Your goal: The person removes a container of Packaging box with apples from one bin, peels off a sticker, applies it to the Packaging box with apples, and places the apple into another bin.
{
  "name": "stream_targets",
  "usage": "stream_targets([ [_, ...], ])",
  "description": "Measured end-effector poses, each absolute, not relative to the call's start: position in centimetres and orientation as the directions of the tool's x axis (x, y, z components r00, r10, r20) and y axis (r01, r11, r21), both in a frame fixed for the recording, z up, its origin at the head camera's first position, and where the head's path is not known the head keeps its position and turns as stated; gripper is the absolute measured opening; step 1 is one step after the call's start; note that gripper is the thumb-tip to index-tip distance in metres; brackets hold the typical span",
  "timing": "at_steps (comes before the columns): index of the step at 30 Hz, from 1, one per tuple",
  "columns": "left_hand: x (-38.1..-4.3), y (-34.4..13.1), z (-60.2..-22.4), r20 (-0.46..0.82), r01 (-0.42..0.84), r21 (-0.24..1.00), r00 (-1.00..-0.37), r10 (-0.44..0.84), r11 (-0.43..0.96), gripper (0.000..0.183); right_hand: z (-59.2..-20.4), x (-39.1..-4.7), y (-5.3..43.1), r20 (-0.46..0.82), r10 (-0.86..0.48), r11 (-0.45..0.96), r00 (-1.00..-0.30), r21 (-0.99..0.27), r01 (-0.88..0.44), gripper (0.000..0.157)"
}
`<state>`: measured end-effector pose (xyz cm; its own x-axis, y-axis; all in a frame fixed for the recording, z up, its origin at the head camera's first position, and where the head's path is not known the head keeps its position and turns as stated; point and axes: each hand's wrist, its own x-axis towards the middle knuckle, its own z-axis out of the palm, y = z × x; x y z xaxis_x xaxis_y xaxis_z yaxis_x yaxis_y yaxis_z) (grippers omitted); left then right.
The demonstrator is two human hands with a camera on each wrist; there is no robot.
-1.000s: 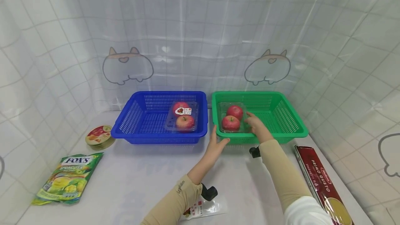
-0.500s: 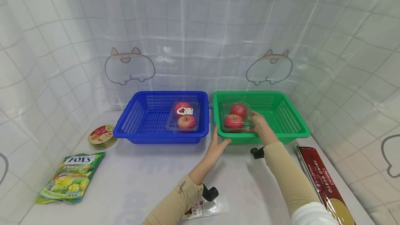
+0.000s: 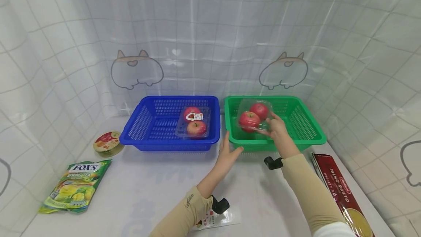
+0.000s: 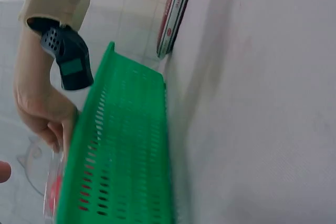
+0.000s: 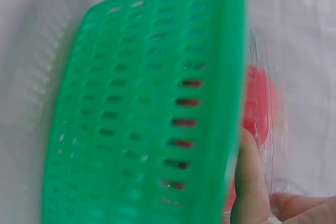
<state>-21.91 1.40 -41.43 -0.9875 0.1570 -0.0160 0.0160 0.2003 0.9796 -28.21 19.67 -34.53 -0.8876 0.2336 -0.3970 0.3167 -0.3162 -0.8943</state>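
Note:
A clear plastic clamshell box of two red apples (image 3: 249, 120) is tilted inside the green basket (image 3: 276, 142), its near part raised. My right hand (image 3: 279, 130) grips the box at its right side; in the right wrist view, the thumb and fingers (image 5: 251, 182) pinch its edge. The basket wall covers part of the box there. Beside the basket's front left corner is my left hand (image 3: 227, 156), fingers extended and thumb spread, holding nothing. Only one fingertip (image 4: 4, 172) of it enters the left wrist view.
The blue basket (image 3: 164, 143) holds another box of apples (image 3: 196, 128). A round tin (image 3: 107, 143) and a green candy bag (image 3: 77, 185) lie left; a red spaghetti pack (image 3: 342, 193) lies right. A clear packet (image 3: 223, 219) lies under my left forearm.
My right hand has lifted and tilted the apple box, shifting it rightward within the green basket. My left hand has stayed beside the basket corner.

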Motion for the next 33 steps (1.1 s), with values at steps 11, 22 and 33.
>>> stream_targets([
  [11, -21.4, 1.5, -38.4, 0.19, 0.203, 0.971, -0.976, 0.103, 0.129, 0.078, -32.2, -26.6, 17.1, -0.347, 0.24, -0.453, -0.907, -0.866, 0.211, 0.055],
  [22, -22.5, 1.8, -37.3, 0.117, 0.114, 0.991, -0.992, 0.04, -0.068, 0.083, -30.8, -24.2, 13.3, -0.324, 0.225, -0.538, -0.919, -0.828, 0.16, 0.059],
  [33, -22.5, 1.4, -37.0, 0.015, 0.027, 0.962, -0.999, -0.043, -0.271, 0.094, -31.8, -22.3, 10.0, -0.27, 0.281, -0.505, -0.921, -0.858, 0.098, 0.058],
])
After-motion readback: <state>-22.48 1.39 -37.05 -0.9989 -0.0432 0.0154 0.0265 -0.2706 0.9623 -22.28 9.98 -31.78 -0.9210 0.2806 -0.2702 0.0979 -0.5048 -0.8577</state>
